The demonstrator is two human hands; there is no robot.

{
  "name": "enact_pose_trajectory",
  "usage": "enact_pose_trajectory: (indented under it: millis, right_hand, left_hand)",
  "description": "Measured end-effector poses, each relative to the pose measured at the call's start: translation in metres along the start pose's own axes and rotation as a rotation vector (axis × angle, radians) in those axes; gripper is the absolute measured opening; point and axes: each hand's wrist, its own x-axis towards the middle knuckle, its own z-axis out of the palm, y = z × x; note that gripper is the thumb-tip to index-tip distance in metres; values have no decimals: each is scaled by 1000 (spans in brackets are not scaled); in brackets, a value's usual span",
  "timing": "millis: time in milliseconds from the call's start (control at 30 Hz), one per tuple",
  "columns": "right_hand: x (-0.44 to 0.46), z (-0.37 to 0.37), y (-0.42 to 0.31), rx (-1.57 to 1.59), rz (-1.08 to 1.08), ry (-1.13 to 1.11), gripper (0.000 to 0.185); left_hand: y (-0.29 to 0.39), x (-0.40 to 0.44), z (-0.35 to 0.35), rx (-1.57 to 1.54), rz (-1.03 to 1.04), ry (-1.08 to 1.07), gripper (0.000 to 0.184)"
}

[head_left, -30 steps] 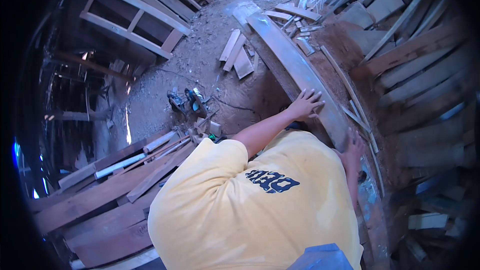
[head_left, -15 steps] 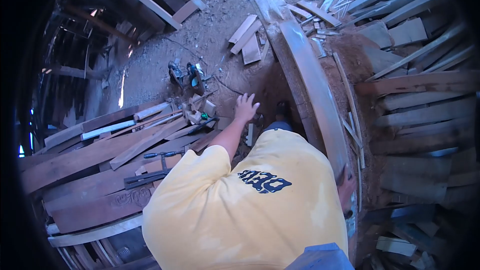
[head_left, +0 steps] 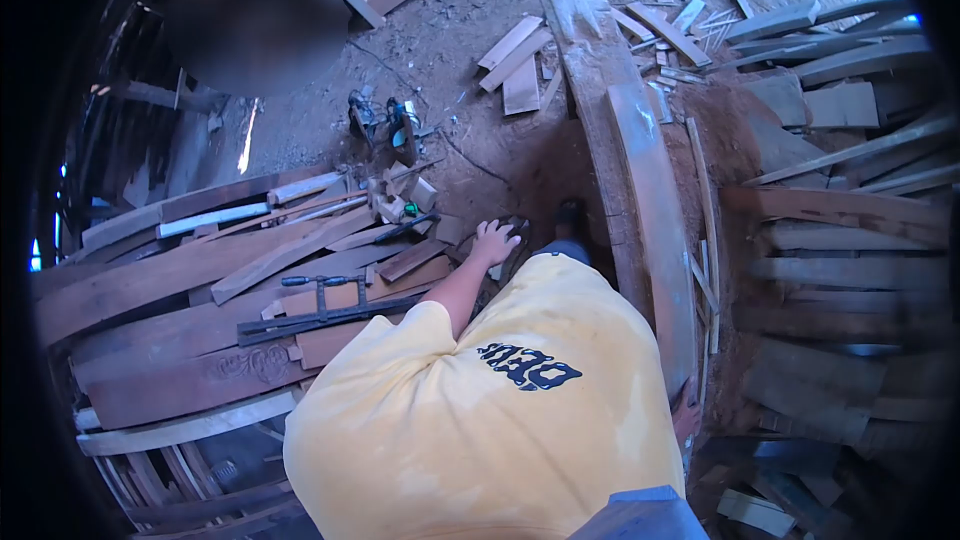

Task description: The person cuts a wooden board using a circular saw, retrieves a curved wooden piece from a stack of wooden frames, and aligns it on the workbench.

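Observation:
My left hand (head_left: 495,241) is open with its fingers spread, in the air left of the bench beam, over the floor near the scrap wood; it holds nothing. A long wooden plank (head_left: 653,205) lies along the thick, dusty beam (head_left: 588,35). At the plank's near end, my right hand (head_left: 686,418) is closed on the wood, partly hidden by my yellow shirt (head_left: 480,420).
Boards (head_left: 150,290) are stacked at the left, with a black clamp (head_left: 322,300) on top. Power tools (head_left: 385,125) and a cable (head_left: 470,158) lie on the floor. More lumber (head_left: 840,205) is piled at the right. A dark blur (head_left: 255,25) covers the upper left.
My left hand has left the plank and moved left. The plank has slid toward me along the beam, with my right hand at its near end. The view has shifted.

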Motion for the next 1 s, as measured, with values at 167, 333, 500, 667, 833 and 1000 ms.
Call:
enact_pose_trajectory:
  millis: [167,333,500,667,833,1000]
  right_hand:
    - [35,-22,-48,9,-13,43,130]
    - [82,-75,-108,94,-8,-25,129]
    - [139,-155,-222,251,-296,338,114]
    - [164,-222,-334,387,-543,382,103]
    - [169,-254,-439,645,-788,134,81]
    - [208,-252,-539,545,-736,218,77]
  left_hand:
    - [11,18,-21,-25,87,87,62]
    - [-1,26,-40,-4,84,128,58]
    - [-38,32,-52,23,84,180,56]
    - [-87,57,-57,-27,-78,22,56]
    - [-129,113,-73,-158,-109,-134,55]
    - [-193,187,-119,-366,13,-134,49]
